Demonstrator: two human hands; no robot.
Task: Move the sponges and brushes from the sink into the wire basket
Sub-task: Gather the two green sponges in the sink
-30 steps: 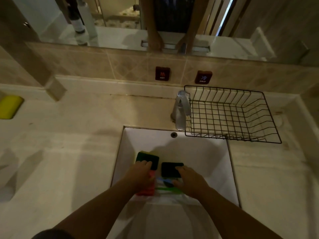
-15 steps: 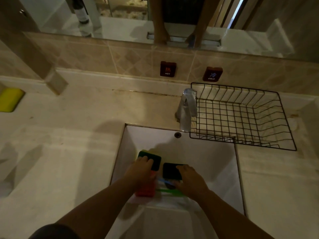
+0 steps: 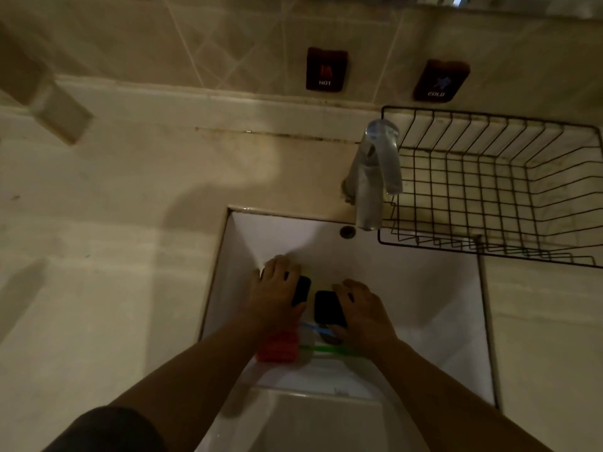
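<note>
Moved forward since a second ago: both hands, from the near edges of the two dark sponges to well over them. Camera dipped too; mirror and yellow item at far left gone from view. Basket unchanged, nothing in it.

Left hand: laid palm-down over the left sponge, fingers spread and curling past its far edge. Contact certain; a closed hold not confirmed. Right hand: laid likewise over the right sponge, fingers spread across its far right side, thumb side near the blue brush. Closed hold not confirmed there either.

Outward from the hands: red sponge just below the left wrist, partly hidden. Green brush lying crosswise under the right wrist, beside the blue one. All five items on the floor of the sink. Beyond, tap at the back rim; basket on the counter to its right, well apart from the hands.

Step judged: first pickup, one sponge per hand, not yet lifted. Next move calls for closing fingers under the sponge edges, lifting clear of the sink wall, then carrying right and past the tap. Likely awkward for the left hand, given the longer reach across.
</note>
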